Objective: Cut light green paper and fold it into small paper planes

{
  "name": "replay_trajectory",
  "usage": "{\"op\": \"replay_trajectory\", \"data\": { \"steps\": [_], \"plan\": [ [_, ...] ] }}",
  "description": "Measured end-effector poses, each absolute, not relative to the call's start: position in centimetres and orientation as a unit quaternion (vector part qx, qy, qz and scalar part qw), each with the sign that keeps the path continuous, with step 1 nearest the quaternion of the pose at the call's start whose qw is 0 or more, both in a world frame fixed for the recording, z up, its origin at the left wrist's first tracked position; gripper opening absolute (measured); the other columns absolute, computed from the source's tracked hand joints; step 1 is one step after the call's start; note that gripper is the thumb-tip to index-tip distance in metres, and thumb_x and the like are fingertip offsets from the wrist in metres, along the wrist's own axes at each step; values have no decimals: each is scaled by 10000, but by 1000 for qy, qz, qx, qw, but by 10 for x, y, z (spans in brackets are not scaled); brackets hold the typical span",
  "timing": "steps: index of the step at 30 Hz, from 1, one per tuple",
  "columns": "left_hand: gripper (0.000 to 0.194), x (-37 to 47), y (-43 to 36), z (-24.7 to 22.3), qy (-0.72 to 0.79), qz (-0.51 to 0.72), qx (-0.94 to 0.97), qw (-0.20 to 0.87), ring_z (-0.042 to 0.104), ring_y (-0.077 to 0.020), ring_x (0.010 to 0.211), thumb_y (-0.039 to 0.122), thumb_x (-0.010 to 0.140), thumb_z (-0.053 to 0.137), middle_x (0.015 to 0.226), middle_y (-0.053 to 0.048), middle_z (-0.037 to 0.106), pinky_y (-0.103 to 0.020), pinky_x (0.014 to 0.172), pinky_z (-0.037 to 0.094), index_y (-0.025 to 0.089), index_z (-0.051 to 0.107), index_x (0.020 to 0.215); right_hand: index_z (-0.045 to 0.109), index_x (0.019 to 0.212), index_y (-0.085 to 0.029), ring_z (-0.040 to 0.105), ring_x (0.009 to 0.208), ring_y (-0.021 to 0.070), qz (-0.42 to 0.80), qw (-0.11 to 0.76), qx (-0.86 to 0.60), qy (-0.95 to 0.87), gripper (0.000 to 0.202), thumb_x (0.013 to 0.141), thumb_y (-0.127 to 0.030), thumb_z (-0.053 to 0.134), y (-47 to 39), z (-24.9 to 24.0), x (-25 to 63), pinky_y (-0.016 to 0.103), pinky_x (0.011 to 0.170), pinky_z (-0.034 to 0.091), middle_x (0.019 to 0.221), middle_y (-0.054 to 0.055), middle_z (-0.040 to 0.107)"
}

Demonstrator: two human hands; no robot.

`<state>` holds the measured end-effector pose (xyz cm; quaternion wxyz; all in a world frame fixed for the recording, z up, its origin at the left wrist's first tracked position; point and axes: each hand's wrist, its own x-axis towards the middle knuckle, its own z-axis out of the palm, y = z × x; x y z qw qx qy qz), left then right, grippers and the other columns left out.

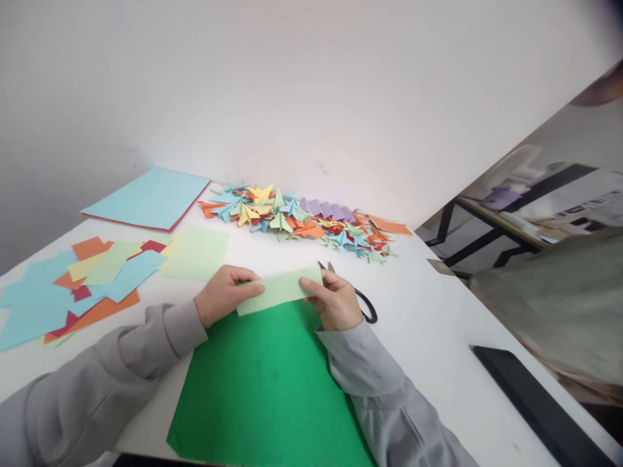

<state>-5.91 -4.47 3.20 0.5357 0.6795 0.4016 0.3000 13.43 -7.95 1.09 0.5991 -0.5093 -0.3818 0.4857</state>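
Note:
A pale green paper strip [280,292] is stretched between my two hands above the far end of a green sheet [267,383]. My left hand [228,293] pinches its left end, thumb on top. At the other end, my right hand [337,299] grips the strip between thumb and fingers. Scissors with a black handle [368,306] lie on the table just beyond my right hand, partly hidden by it. Beyond my left hand rests a pale green sheet [197,254].
Many small folded paper planes [292,217] lie heaped along the wall. Loose coloured paper pieces [97,279] spread over the left side, with a light blue stack [148,198] behind them. A long black object [540,402] lies at the table's right edge.

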Motion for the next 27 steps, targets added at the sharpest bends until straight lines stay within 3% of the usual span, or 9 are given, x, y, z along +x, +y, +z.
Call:
{"op": "replay_trajectory", "data": {
  "steps": [5, 9, 11, 13, 17, 23, 27],
  "plan": [
    [163, -65, -37, 32, 368, 380, 779, 337, 596, -154, 685, 250, 730, 553, 734, -46, 670, -261, 651, 458, 132, 664, 713, 625, 668, -170, 542, 569, 140, 340, 544, -540, -545, 173, 599, -311, 698, -83, 16, 132, 280, 541, 440, 640, 13, 627],
    [175, -68, -34, 24, 283, 400, 860, 144, 605, -151, 747, 185, 789, 494, 793, -53, 680, -275, 700, 470, 154, 666, 775, 613, 927, -179, 568, 836, 216, 73, 519, -524, -671, 265, 677, -265, 643, -88, 21, 128, 373, 733, 456, 884, 80, 630],
    [183, -69, -33, 21, 259, 393, 880, 58, 600, -162, 781, 155, 796, 476, 835, -57, 679, -299, 713, 472, 161, 659, 804, 554, 1063, -182, 542, 921, 232, -21, 507, -509, -695, 379, 697, -247, 628, -90, 22, 127, 397, 773, 447, 970, 106, 593],
    [188, -69, -31, 19, 243, 384, 891, -5, 593, -172, 799, 132, 794, 466, 854, -60, 676, -321, 715, 471, 161, 650, 815, 544, 1081, -194, 527, 942, 236, -81, 479, -497, -719, 369, 720, -232, 609, -91, 20, 128, 410, 780, 439, 1002, 115, 569],
    [177, -68, -34, 17, 231, 369, 899, -57, 580, -180, 815, 119, 792, 461, 853, -61, 670, -334, 711, 466, 152, 632, 821, 619, 876, -216, 540, 887, 213, -140, 414, -453, -777, 138, 759, -171, 563, -91, 14, 127, 398, 762, 417, 931, 74, 605],
    [163, -59, -49, 19, 221, 320, 915, -105, 533, -213, 909, 161, 782, 486, 1000, -80, 627, -381, 783, 437, 149, 621, 872, 625, 807, -193, 541, 830, 190, -163, 389, -431, -798, 99, 774, -151, 541, -92, 9, 119, 358, 719, 408, 837, 61, 635],
    [162, -53, -54, 20, 195, 307, 924, -121, 532, -199, 887, 146, 789, 461, 963, -79, 632, -379, 812, 424, 122, 620, 813, 615, 797, -168, 537, 822, 182, -156, 377, -426, -808, 78, 772, -158, 542, -94, 8, 113, 341, 728, 403, 814, 64, 638]
  ]
}}
